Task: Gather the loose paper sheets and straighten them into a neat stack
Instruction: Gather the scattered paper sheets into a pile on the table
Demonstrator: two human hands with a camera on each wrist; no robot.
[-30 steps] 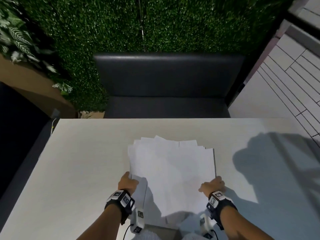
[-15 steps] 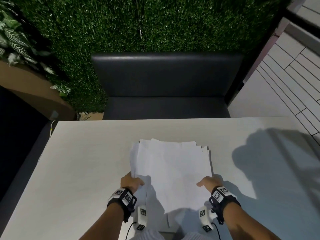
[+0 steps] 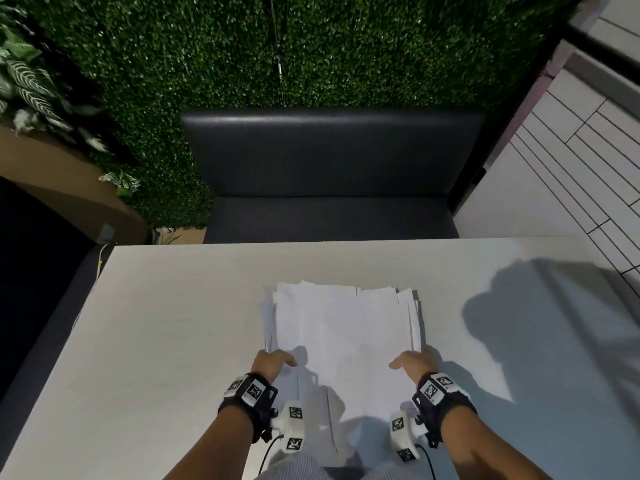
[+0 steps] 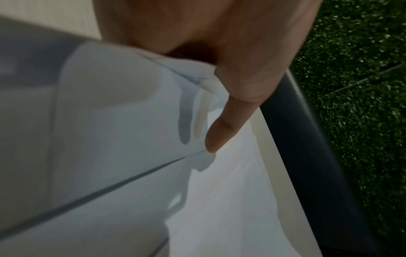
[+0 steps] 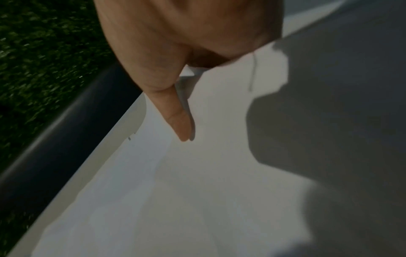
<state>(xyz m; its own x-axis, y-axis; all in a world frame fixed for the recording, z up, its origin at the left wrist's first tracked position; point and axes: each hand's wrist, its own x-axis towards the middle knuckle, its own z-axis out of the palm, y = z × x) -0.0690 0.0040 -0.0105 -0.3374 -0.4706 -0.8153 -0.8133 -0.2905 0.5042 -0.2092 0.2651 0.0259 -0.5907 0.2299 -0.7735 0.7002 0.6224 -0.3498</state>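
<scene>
Hedge wall: dense green foliage fills the background behind the seat; leafy plants sit at the far left.
Floor: pale tiles with dark joints run along the right side.
Table: a light, matte top spans the lower half of the head view; a large shadow falls across its right part.
Bench: a dark padded seat with a backrest stands just beyond the table's far edge.
Paper sheets: white, gathered into a rough pile near the middle of the table, close to the person. The far edges are staggered and the side edges fan out slightly, so the pile is not yet square. The near end hangs toward the table edge, in shadow.
Left hand: grips the pile's left side near its near corner; in the left wrist view the thumb lies on top of the sheets and the fingers go beneath them, pinching the edge.
Right hand: grips the pile's right side opposite the left; the right wrist view shows the thumb resting on the top sheet, with the fingers tucked under the edge.
Wristbands: black straps with square printed markers sit on both wrists.
Wrist cameras: small white units with markers hang below each wrist, cables trailing.
</scene>
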